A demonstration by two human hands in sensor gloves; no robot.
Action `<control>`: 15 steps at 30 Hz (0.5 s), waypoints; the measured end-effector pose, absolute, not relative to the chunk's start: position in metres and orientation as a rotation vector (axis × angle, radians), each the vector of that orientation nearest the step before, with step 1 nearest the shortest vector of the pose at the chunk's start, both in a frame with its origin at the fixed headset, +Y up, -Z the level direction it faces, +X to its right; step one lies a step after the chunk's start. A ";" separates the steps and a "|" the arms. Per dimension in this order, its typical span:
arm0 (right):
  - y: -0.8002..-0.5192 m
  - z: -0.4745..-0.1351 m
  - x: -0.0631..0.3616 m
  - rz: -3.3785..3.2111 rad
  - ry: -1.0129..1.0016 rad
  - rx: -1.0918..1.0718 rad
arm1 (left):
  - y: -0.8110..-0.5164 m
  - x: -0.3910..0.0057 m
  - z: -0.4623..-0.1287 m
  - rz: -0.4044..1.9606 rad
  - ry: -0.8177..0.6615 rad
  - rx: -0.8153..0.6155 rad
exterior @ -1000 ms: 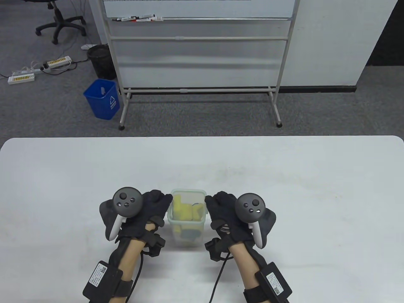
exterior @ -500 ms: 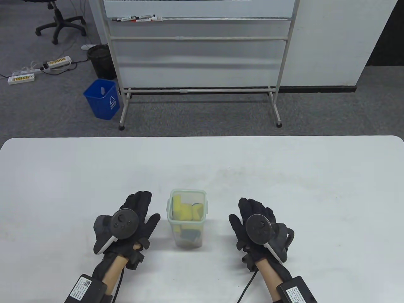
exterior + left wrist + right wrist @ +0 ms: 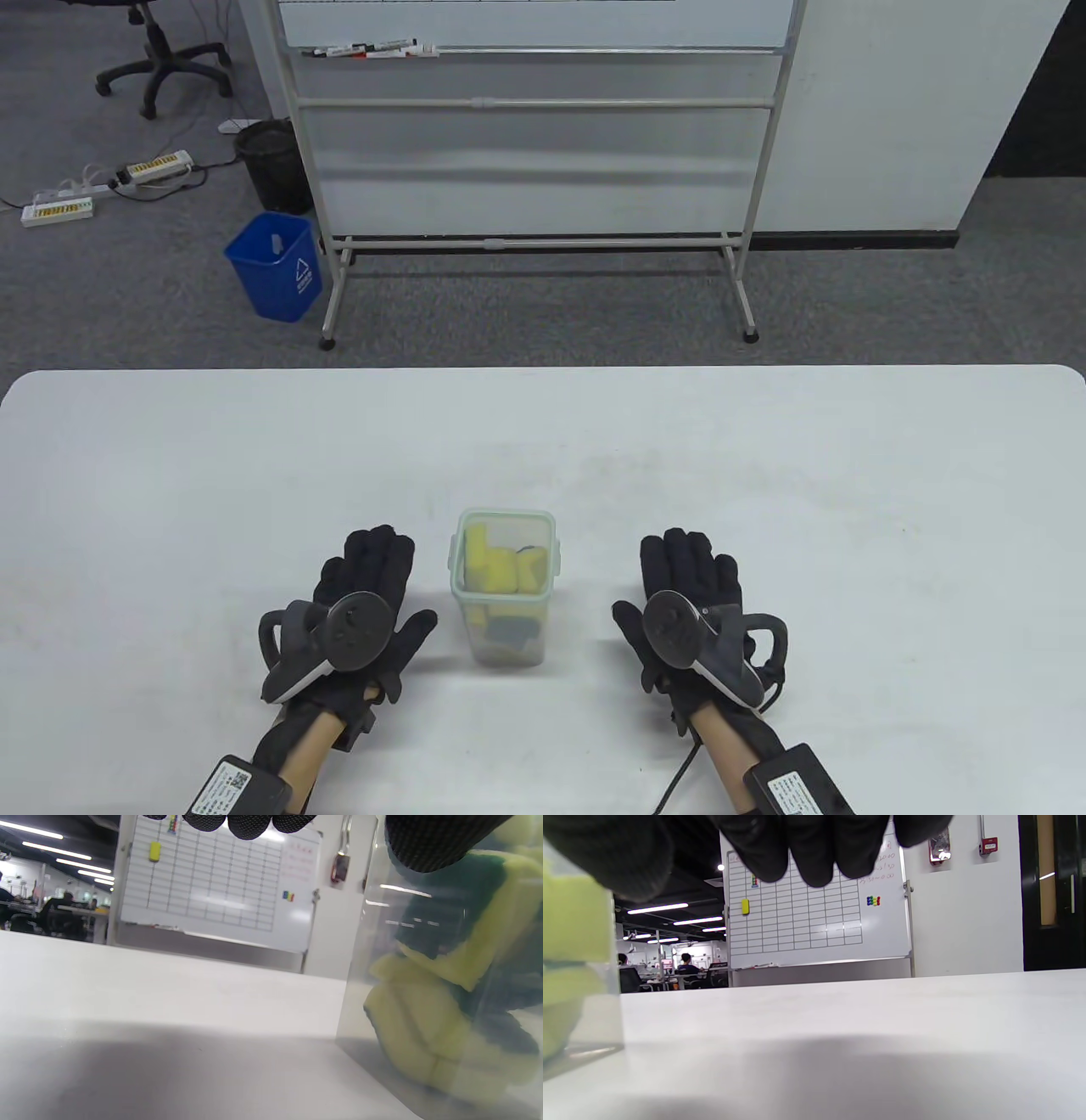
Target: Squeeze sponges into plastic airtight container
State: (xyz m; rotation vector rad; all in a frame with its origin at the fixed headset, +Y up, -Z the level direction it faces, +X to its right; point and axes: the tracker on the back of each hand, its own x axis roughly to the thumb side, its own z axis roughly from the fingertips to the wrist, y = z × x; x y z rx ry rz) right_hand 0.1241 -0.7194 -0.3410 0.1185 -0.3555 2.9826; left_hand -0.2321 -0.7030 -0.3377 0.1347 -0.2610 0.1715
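Observation:
A clear plastic airtight container (image 3: 543, 560) stands upright on the white table (image 3: 764, 475), lid on, packed with yellow and green sponges (image 3: 496, 570). My left hand (image 3: 373, 586) lies flat and open on the table to its left, apart from it. My right hand (image 3: 691, 577) lies flat and open to its right, also apart. Both hands are empty. In the left wrist view the container wall (image 3: 365, 963) and the squeezed sponges (image 3: 428, 1018) fill the right side. In the right wrist view the container (image 3: 606, 1005) sits at the left edge.
A whiteboard on a metal stand (image 3: 534, 127) stands beyond the table's far edge, with a blue bin (image 3: 276, 267) and a black bin (image 3: 271, 165) on the floor. The table's bare surface spreads around the container.
Both hands let go of the container's lid sides, moved outward and down, and now lie flat on the table. The container has not moved.

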 end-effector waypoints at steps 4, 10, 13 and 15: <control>-0.721 -0.342 0.122 3.020 -0.330 0.116 | -0.705 -0.230 -0.338 0.148 -0.258 0.132; -0.720 -0.343 0.123 3.021 -0.333 0.114 | -0.706 -0.231 -0.337 0.135 -0.245 0.143; -0.720 -0.342 0.122 3.033 -0.325 0.117 | -0.707 -0.231 -0.337 0.132 -0.244 0.134; -0.721 -0.342 0.121 3.042 -0.315 0.116 | -0.707 -0.231 -0.336 0.127 -0.244 0.135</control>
